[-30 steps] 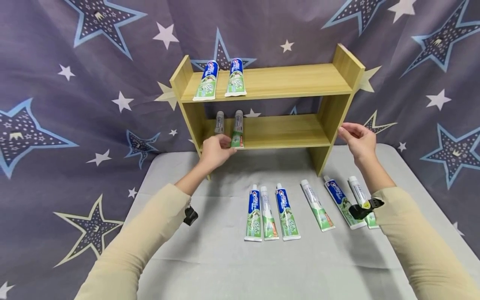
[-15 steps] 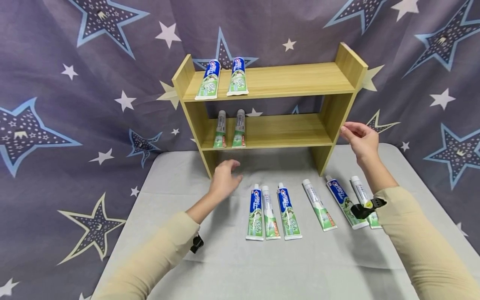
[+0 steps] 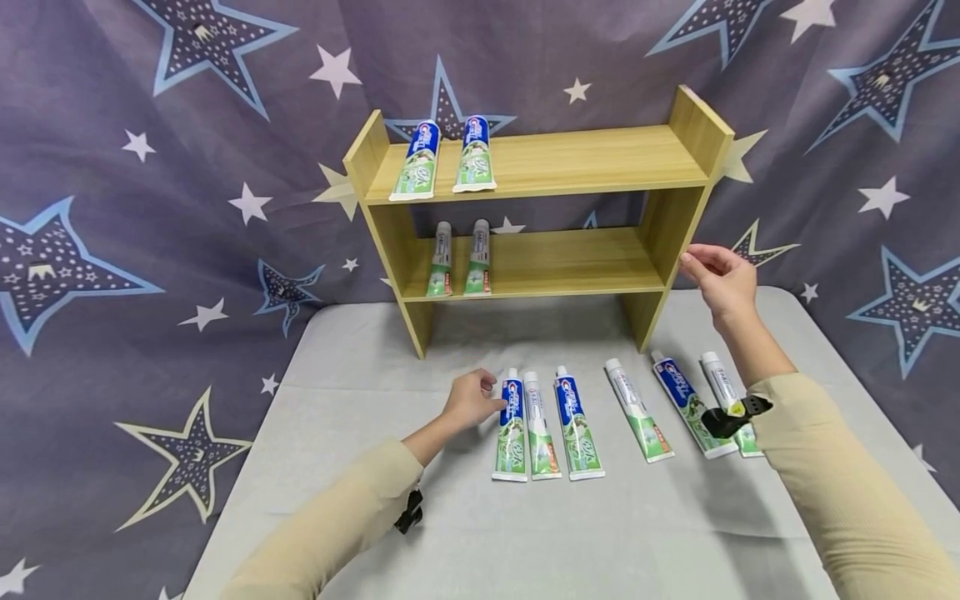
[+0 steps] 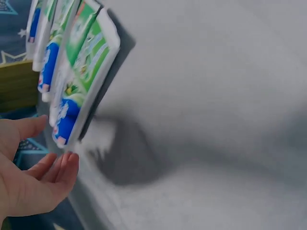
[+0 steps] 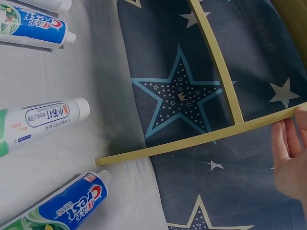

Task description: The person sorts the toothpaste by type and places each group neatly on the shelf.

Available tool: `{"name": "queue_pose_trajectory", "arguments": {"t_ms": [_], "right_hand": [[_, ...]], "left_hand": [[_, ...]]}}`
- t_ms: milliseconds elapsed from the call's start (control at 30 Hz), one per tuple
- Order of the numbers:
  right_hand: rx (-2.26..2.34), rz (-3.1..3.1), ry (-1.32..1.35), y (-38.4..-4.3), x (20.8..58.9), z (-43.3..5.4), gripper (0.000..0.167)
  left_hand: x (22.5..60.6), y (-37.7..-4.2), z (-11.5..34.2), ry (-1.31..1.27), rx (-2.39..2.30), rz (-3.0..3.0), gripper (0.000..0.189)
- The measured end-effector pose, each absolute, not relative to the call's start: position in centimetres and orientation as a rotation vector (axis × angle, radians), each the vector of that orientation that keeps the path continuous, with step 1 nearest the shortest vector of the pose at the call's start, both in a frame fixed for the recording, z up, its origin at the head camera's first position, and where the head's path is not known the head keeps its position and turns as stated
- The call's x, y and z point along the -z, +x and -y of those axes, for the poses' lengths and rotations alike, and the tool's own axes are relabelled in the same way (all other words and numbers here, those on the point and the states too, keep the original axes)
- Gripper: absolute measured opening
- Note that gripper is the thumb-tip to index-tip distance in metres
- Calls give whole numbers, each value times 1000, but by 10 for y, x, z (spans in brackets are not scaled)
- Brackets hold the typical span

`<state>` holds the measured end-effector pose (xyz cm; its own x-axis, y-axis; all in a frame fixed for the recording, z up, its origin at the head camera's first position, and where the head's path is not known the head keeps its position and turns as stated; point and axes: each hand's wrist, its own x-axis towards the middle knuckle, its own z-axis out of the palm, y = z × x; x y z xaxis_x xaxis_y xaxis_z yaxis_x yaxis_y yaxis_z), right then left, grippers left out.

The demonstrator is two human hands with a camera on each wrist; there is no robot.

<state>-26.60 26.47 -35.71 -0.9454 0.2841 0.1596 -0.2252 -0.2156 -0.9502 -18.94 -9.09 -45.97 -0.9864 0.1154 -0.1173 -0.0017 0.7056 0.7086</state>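
My left hand is at the upper end of the leftmost blue-and-green toothpaste tube in the table row. In the left wrist view, the thumb and fingers of that hand are spread apart near the cap end of the tube. My right hand holds the right side panel of the wooden shelf at its front edge. Seen from the right wrist, its fingers lie against the panel's outer face, the thumb partly cut off by the frame.
Beside that tube lie a white-and-green tube and another blue-and-green tube. Farther right are a white-and-green tube, a blue tube and a white tube, partly behind the right wrist camera. Two tubes lie on each shelf board.
My left hand has let go of the white-and-green tube on the lower shelf board and come down and right to the table row. My right hand has stayed at the panel.
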Motion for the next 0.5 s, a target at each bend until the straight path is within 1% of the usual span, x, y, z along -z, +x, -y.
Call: {"name": "queue_pose_trajectory", "arguments": {"t_ms": [167,333,500], "right_hand": [[-2203,1720,-62,-265,357,-264,19],[-2182,1746,-66,-265,357,-265,23],[-2188,1749,-73,-266,357,-265,23]], "left_hand": [[471,-187,84,-20,-1151,-2653,42],[479,-181,75,-161,-1128,-2650,44],[481,-175,71,-268,-1130,-2651,38]]}}
